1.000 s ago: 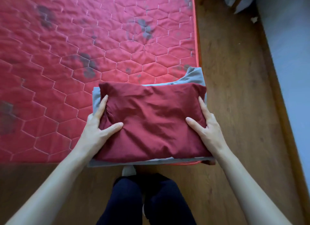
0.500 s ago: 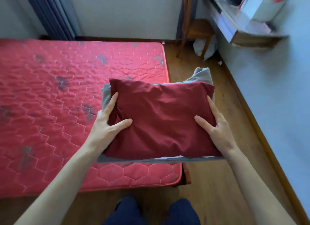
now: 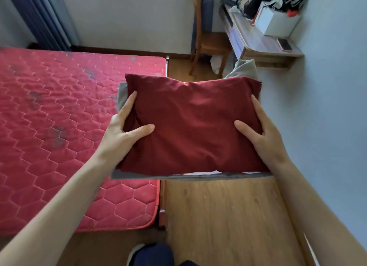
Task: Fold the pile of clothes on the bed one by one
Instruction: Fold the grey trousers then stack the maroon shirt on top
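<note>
A stack of folded clothes is held in the air past the bed's right edge, above the wooden floor. A dark red folded garment [image 3: 192,124] lies on top; grey folded cloth [image 3: 244,70] and a thin white layer show beneath it. My left hand [image 3: 124,130] grips the stack's left side, thumb on top of the red garment, fingers along its edge. My right hand [image 3: 262,134] grips the right side the same way. The bed's red quilted mattress [image 3: 59,126] lies bare to the left.
A wooden chair [image 3: 210,45] stands by the far wall. A wall-mounted desk [image 3: 264,47] at the upper right carries a white box, a phone and bags. Blue curtains [image 3: 39,17] hang at the far left. Wooden floor [image 3: 218,216] runs between bed and right wall.
Both hands have lifted the stack off the mattress corner and carried it right, off the bed and over the floor. The view has swung up and right toward the desk.
</note>
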